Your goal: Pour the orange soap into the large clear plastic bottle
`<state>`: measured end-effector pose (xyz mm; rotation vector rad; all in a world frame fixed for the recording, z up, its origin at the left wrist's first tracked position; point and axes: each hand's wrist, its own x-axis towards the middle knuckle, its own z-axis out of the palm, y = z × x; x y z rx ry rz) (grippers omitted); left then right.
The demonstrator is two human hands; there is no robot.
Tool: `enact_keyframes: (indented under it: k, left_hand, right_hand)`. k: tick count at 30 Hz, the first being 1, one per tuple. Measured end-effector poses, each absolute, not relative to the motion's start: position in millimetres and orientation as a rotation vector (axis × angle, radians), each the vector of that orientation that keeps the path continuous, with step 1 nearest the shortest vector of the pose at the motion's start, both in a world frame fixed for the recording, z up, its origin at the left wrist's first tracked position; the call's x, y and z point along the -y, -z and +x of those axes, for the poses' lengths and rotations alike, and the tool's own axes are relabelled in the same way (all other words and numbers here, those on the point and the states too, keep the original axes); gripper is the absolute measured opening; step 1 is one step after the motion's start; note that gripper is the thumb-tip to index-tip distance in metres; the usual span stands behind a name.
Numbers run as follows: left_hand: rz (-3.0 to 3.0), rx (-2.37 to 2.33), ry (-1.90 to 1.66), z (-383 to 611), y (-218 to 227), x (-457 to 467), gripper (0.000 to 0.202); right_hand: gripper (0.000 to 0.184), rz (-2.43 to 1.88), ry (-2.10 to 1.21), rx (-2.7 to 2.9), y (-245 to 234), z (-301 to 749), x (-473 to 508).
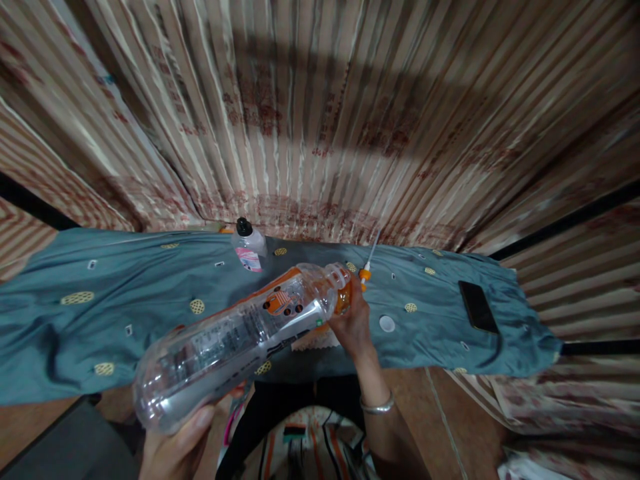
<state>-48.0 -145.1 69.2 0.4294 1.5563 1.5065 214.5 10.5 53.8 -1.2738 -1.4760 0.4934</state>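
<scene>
A large clear plastic bottle (235, 340) lies tilted nearly on its side, neck pointing away to the right. My left hand (175, 447) is wrapped around its base at the bottom of the view. My right hand (353, 320) grips an orange object (343, 301) just under the bottle's open neck; a bangle sits on that wrist. A thin white tube with an orange tip (367, 270) stands just beyond the right hand.
A teal patterned cloth (100, 320) covers the table. On it stand a small bottle with a black cap and pink label (249, 248), a white cap (387, 324) and a black phone (477, 307). A striped curtain hangs behind.
</scene>
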Motion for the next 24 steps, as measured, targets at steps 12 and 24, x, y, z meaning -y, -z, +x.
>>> enact_keyframes:
  k: [12,24]
  left_hand:
    - [0.437,-1.592,-1.497,-45.0,-75.5,143.8,0.047]
    - [0.404,-1.625,-1.501,-49.0,-67.4,145.2,0.050]
  right_hand:
    - [0.071,-1.290,-0.547,1.455,-58.6,212.8,-10.0]
    - [0.074,-1.321,-0.540,1.466,-57.0,214.2,-9.8]
